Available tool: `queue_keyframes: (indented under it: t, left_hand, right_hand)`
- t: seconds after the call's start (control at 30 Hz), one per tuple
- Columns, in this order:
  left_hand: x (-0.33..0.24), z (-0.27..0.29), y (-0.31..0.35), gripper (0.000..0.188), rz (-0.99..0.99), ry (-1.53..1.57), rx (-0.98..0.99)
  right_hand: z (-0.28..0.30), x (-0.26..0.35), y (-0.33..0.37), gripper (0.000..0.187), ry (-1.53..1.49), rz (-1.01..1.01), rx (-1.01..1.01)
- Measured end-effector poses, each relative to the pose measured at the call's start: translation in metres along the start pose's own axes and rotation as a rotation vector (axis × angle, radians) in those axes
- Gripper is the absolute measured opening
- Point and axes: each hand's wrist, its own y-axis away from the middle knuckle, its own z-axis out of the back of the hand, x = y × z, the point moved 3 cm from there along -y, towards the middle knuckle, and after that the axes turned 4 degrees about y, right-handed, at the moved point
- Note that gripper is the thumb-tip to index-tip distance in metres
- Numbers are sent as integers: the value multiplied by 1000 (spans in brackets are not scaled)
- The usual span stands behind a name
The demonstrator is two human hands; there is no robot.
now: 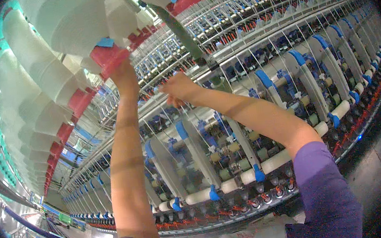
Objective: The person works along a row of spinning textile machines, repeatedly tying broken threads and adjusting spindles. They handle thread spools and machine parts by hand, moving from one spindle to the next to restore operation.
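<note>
White bobbin: it is hanging overhead at upper left (80, 28), its narrow lower end sitting in a red base (109, 59) with a blue tag (105, 43) on it.
Left hand: it is resting raised against the underside of that red base (125, 79); the fingers are disappearing behind it, so whether they are gripping or only touching, I cannot tell.
Right hand: it is hovering over the upper rails (180, 90), fingers curling inward; whether they are pinching a strand or nothing, I cannot tell.
Spinning machine: its row of grey arms (307, 79) with blue caps is curving beneath both forearms, white rollers (274, 161) lying along the lower ends.
Work so far: the bobbin is already hanging in the row, other red bases (79, 102) lining up beyond it; by my judgement, handling is under way.
Work left: neither hand is standing clear of the bobbin or rails, so the handling is seemingly not yet finished; nothing visible is confirming a joined strand.
Hidden: the left fingertips are lying behind the red base, and the right forearm is covering some of the arms.
Cut off: the bobbin's top is running out of view.
Hard to make out: thin strands are blurring into the rods around the right hand.
</note>
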Motion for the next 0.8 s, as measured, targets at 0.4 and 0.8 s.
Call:
queue_keyframes:
  t: [0.4, 0.8]
  left_hand:
    - [116, -41, 97, 22, 533, -285, 1306]
    - [17, -53, -18, 30, 642, 1533, 145]
  right_hand:
    - [-15, -59, 5, 13, -272, 2, -481]
    - [-32, -19, 186, 10, 1153, 234, 93]
